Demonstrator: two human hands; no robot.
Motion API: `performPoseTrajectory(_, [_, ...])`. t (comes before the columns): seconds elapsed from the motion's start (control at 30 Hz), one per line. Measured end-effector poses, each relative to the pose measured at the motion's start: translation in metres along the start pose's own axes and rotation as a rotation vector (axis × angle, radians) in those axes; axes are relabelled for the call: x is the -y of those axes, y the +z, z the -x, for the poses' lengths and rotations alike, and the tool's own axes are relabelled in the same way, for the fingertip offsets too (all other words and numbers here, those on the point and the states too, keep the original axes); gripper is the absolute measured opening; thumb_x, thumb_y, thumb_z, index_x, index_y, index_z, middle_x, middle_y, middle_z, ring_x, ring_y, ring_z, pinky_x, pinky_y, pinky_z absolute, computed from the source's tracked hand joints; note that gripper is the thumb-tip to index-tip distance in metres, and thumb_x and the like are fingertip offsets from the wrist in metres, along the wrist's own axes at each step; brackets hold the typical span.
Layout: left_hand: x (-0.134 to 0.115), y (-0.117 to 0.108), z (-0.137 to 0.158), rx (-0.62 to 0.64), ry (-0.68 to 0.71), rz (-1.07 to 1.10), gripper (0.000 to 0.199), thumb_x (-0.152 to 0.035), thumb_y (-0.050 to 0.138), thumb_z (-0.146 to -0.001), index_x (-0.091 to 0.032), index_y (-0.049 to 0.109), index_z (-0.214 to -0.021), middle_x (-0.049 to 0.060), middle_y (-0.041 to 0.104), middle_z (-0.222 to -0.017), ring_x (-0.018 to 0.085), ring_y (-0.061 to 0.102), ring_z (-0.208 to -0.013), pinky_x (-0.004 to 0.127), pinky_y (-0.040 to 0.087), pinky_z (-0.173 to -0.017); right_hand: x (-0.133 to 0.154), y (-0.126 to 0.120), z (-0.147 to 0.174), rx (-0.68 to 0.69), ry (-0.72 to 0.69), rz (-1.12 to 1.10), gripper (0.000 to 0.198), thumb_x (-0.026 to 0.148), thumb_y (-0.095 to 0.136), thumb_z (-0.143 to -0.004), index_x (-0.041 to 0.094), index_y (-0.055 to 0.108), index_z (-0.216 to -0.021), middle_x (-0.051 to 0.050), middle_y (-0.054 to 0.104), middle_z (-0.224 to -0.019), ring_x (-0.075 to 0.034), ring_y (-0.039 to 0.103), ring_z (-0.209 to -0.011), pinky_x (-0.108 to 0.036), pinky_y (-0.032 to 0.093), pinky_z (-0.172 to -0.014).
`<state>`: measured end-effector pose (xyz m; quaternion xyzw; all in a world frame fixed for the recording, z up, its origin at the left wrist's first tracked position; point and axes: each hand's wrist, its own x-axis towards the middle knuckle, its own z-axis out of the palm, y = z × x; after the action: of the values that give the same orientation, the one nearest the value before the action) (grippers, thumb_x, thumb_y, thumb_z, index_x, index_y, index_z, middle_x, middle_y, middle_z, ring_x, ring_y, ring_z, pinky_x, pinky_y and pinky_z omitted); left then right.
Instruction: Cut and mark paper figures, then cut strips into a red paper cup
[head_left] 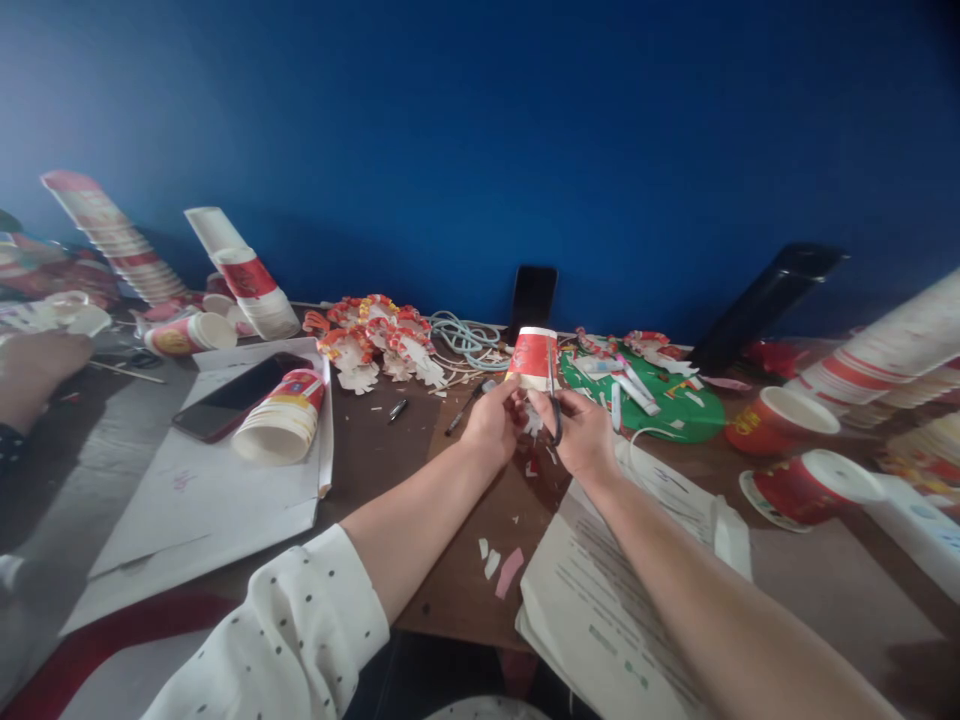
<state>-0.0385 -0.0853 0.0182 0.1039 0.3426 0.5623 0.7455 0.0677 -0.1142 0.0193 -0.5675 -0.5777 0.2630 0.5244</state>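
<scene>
A red and white paper cup (531,352) is upside down or tilted in front of me; I cannot tell which. My left hand (491,425) is closed around its lower edge. My right hand (583,432) grips black-handled scissors (556,418), whose blades point up along the cup's right side. Whether the blades pass through the cup wall is too blurred to make out. Small paper scraps (532,467) lie on the table under my hands, and larger white and pink scraps (508,573) lie nearer to me.
A phone (534,298) leans on the blue wall behind the cup. Cut paper pieces (382,340) are heaped left, and a green disc (697,425) with scraps lies right. Printed sheets (600,610) sit under my right forearm. Another person's hand (41,360) shows far left; cup stacks (892,340) stand right.
</scene>
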Motion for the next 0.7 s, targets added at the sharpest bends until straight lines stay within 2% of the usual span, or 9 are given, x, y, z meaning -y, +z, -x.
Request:
performPoseTrajectory(0.3, [-0.003,-0.002,-0.006,0.035,0.005,-0.043,0.023,-0.026,0.062,-0.081,-0.014,0.052,-0.064,-0.001,0.052,-0.054,0.009,0.050,-0.047,0.023,0.041,-0.052,-0.012,0.006,0.001,0.067,0.022,-0.055,0.043,0.057,0.069,-0.068,0.016,0.068,-0.080,-0.002,0.063,-0.064,-0.015,0.054,-0.057,-0.024,0.040,-0.052])
performPoseTrajectory(0.47, [-0.011,0.002,-0.002,0.039,0.018,0.016,0.021,-0.023,0.058,-0.084,-0.015,0.053,-0.066,-0.002,0.049,-0.051,0.008,0.048,-0.045,0.020,0.043,-0.050,-0.013,0.008,0.005,0.164,0.047,-0.043,0.041,0.059,0.066,-0.071,0.018,0.064,-0.078,0.000,0.060,-0.058,-0.014,0.052,-0.052,-0.024,0.038,-0.047])
performPoseTrajectory(0.7, [-0.014,-0.001,-0.006,0.050,0.044,0.036,0.021,-0.026,0.065,-0.079,-0.013,0.056,-0.067,-0.002,0.048,-0.054,0.005,0.044,-0.043,0.017,0.038,-0.044,-0.013,0.009,0.011,0.229,-0.057,0.155,0.036,0.055,0.062,-0.076,0.020,0.067,-0.085,0.000,0.064,-0.063,-0.015,0.054,-0.056,-0.024,0.039,-0.052])
